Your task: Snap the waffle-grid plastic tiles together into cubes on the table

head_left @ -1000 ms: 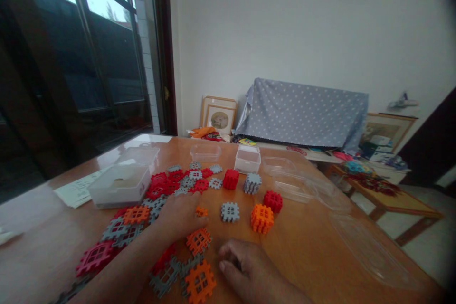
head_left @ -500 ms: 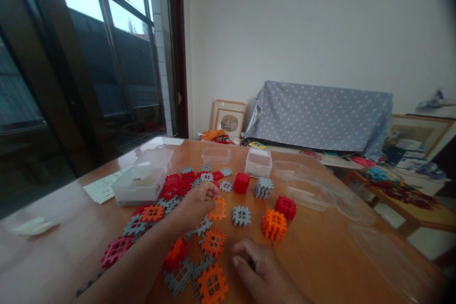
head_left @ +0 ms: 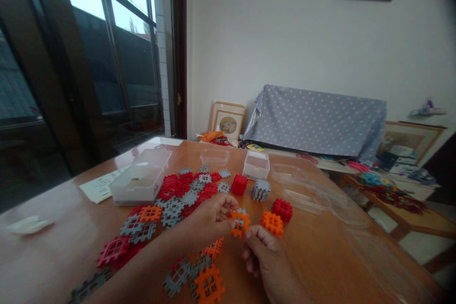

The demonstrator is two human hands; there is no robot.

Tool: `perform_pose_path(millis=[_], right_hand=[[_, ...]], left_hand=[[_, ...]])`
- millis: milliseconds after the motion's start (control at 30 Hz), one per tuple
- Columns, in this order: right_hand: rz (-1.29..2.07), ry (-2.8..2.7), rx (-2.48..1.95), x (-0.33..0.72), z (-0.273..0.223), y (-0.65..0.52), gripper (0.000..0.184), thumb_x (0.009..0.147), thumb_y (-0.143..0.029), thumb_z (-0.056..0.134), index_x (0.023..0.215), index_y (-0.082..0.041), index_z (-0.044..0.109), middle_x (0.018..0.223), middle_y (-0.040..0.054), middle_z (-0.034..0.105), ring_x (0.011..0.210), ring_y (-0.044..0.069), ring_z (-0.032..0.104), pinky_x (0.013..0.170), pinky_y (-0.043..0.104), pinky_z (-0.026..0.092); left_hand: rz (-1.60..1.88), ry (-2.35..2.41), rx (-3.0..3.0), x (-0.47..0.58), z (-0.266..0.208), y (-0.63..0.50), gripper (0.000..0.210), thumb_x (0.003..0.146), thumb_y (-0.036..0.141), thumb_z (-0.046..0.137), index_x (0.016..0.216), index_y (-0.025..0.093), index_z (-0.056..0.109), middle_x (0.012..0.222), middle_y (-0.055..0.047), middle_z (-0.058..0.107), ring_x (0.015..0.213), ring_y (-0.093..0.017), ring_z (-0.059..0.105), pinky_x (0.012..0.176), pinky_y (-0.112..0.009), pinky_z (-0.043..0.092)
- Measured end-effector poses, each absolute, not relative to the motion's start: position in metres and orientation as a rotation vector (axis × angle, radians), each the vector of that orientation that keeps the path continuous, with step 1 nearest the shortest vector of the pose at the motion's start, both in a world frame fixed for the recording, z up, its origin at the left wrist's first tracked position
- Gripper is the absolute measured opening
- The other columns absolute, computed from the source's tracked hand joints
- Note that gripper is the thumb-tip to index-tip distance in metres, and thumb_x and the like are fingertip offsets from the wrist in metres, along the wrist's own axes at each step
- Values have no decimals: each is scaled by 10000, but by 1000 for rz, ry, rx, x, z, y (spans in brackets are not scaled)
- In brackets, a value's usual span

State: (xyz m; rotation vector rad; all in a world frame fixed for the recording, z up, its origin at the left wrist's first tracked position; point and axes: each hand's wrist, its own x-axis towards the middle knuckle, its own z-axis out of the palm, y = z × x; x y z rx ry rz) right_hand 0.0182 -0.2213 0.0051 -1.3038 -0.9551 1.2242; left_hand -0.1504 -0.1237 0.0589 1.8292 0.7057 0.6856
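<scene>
An orange square window tile (head_left: 239,223) with notched edges is pinched between my two hands. My left hand (head_left: 223,209) grips its left edge, and the thumb and forefinger of my right hand (head_left: 263,249) close on its lower right corner. Grey shows behind the tile and through its openings, from a grey piece it partly hides. Just right of it stand an orange tile stack (head_left: 271,224) and a red stack (head_left: 282,210). Farther back are a grey stack (head_left: 261,190) and another red stack (head_left: 240,184). Below my left forearm lie a loose orange tile (head_left: 208,285) and grey tiles (head_left: 177,276).
Red and grey tiles (head_left: 174,206) lie heaped left of my left hand. A clear lidded box (head_left: 137,187) stands by a paper sheet (head_left: 94,187). A smaller clear box (head_left: 255,166) is at the back. Transparent plastic trays (head_left: 302,194) lie to the right.
My left hand has moved right with the orange tile, now over the spot of the grey tile. My right hand has risen from the table and closed on the tile's corner.
</scene>
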Motion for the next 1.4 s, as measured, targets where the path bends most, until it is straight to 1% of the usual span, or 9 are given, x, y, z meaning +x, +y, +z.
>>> perform_pose_path(millis=[133, 233, 467, 633, 733, 900, 1067, 1267, 1400], right_hand=[[1223, -921, -1315, 18, 7, -221, 426, 872, -606, 605, 767, -202, 521, 611, -48, 588, 430, 64, 460, 420, 188, 277], [1231, -904, -1308, 18, 6, -221, 422, 885, -598, 593, 758, -202, 520, 613, -44, 591, 431, 64, 457, 423, 191, 277], [1295, -807, -1217, 19, 3, -222, 359, 892, -533, 597, 779, -197, 541, 611, -45, 577, 424, 64, 428, 413, 198, 261], [1315, -774, -1204, 18, 10, -223, 441, 829, -615, 652, 751, -194, 543, 604, -39, 576, 424, 58, 406, 419, 199, 261], [1315, -769, -1205, 17, 12, -223, 474, 814, -647, 657, 735, -194, 541, 604, -36, 576, 421, 56, 401, 423, 201, 256], [1323, -768, -1188, 17, 10, -223, 425, 856, -595, 636, 753, -194, 539, 607, -41, 571, 421, 55, 404, 423, 200, 243], [1314, -765, -1191, 18, 11, -222, 419, 875, -579, 622, 740, -193, 527, 611, -44, 569, 419, 52, 403, 426, 201, 246], [1300, -749, -1186, 18, 10, -222, 420, 859, -575, 645, 737, -189, 531, 615, -41, 572, 424, 50, 407, 428, 201, 244], [1308, -705, -1204, 19, 9, -221, 405, 870, -595, 617, 881, -192, 587, 617, -42, 585, 424, 64, 428, 413, 194, 255]], left_hand=[[691, 740, 2152, -158, 52, -121, 583, 762, 236, 711, 1313, 254, 522, 1329, -75, 595, 1230, -249, 554, 1053, -409, 435], [674, 727, 2291, -159, 54, -123, 609, 753, 207, 710, 1328, 269, 522, 1357, -66, 586, 1269, -255, 533, 1096, -419, 410], [655, 764, 2388, -156, 61, -126, 505, 756, 207, 696, 1244, 261, 577, 1244, -60, 627, 1178, -252, 575, 1018, -400, 455], [653, 768, 2399, -155, 62, -124, 448, 760, 213, 691, 1198, 260, 607, 1173, -52, 649, 1118, -249, 594, 977, -382, 459], [658, 775, 2391, -156, 61, -123, 436, 765, 234, 697, 1192, 259, 614, 1176, -61, 656, 1119, -260, 593, 973, -388, 455], [647, 806, 2392, -156, 55, -121, 461, 771, 306, 723, 1214, 258, 605, 1189, -73, 657, 1119, -274, 594, 972, -404, 450], [658, 828, 2400, -156, 54, -121, 453, 770, 281, 713, 1204, 258, 588, 1185, -63, 655, 1113, -264, 594, 967, -395, 442], [601, 857, 2476, -155, 62, -123, 400, 759, 300, 715, 1147, 266, 628, 1137, -56, 662, 1079, -272, 585, 953, -401, 426], [655, 955, 2492, -153, 59, -118, 400, 760, 363, 730, 1139, 261, 650, 1130, -68, 681, 1074, -289, 591, 956, -421, 414]])
